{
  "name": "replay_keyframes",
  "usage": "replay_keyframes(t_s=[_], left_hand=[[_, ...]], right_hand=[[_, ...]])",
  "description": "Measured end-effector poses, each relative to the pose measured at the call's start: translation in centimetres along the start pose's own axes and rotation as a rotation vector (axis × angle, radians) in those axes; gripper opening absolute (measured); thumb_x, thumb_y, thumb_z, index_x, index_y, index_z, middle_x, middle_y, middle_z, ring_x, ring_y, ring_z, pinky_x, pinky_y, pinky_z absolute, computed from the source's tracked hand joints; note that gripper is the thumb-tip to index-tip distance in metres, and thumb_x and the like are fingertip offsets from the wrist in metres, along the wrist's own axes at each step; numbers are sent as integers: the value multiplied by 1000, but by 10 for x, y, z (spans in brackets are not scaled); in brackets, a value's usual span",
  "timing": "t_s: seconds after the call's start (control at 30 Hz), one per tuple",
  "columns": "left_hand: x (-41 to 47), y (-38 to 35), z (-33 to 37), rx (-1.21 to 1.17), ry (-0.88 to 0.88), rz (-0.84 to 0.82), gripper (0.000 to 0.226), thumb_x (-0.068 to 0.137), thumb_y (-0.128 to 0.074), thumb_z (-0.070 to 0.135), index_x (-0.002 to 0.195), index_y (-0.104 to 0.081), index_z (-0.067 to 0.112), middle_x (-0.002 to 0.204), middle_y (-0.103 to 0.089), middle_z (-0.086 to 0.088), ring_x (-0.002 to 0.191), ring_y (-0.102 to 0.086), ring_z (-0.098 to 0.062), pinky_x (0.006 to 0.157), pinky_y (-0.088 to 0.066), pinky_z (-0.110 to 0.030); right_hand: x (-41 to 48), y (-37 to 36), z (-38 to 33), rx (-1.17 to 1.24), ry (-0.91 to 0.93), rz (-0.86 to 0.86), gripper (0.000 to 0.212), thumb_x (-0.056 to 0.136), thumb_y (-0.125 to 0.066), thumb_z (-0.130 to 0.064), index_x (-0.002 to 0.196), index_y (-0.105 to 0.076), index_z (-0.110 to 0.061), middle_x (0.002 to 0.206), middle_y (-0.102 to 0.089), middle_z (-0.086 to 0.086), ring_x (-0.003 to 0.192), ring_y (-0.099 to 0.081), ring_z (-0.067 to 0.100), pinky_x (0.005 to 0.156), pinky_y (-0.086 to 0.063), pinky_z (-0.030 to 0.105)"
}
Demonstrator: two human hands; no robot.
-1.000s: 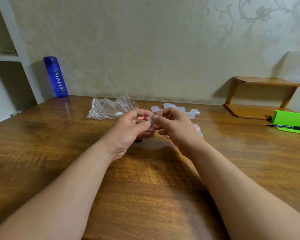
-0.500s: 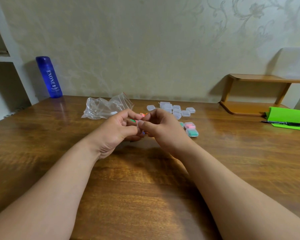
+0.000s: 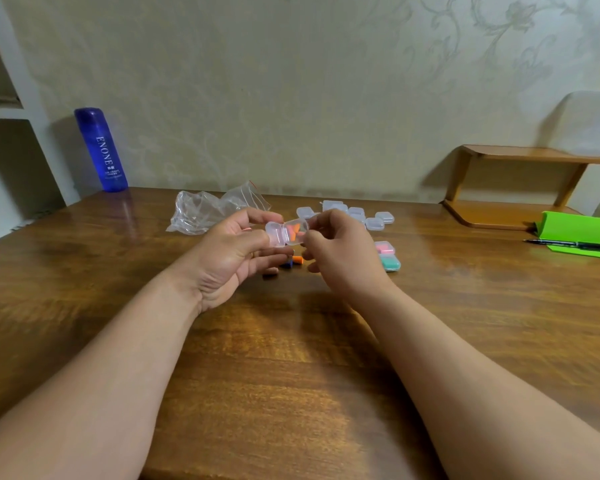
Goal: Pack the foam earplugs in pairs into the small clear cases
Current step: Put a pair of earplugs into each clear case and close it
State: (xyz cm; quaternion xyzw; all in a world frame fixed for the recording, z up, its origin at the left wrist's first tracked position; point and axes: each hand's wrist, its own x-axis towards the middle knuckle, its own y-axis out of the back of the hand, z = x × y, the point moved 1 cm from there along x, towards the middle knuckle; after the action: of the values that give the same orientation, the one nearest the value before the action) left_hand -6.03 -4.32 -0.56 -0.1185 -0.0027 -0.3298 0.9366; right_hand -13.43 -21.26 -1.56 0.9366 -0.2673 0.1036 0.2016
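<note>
Orange earplugs [image 3: 293, 231] sat in the open clear case [image 3: 282, 235], pinched betw. fingers [image 3: 262, 216] of left hand [image 3: 229, 259] & right hand [image 3: 342, 256] above the bench [image 3: 291, 375], prob. to snap lid [image 3: 274, 233] shut.

Head-worn view, forward-down (wide-angle), close over table [image 3: 291, 393]

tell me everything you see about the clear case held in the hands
The clear case is small, see-through plastic with rounded corners, hinged open into two halves. One half holds orange earplugs. It is held above the table: the left hand pinches the empty half, the right hand the filled one.
</note>
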Motion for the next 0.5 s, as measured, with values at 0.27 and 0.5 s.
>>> replay_keyframes(t_s=[0.27,0.5], left_hand=[[-4,-19,-11,32,64,-159,40,98,-51,-19,132,-59,-1,109,-76,-19,89,-76,-24,79,-65,-29],[-7,-40,-23,68,156,-322,37,94,-42,-17,121,-62,-1,95,-69,-15,74,-66,-16,60,-54,-23]], right_hand=[[4,8,0,20,-4,73,13,100,-65,-29,99,-78,-26,90,-78,-4,81,-76,19,77,-65,54],[3,8,0,33,3,52,17,103,-68,-34,97,-80,-24,92,-78,-6,92,-73,14,84,-60,43]])
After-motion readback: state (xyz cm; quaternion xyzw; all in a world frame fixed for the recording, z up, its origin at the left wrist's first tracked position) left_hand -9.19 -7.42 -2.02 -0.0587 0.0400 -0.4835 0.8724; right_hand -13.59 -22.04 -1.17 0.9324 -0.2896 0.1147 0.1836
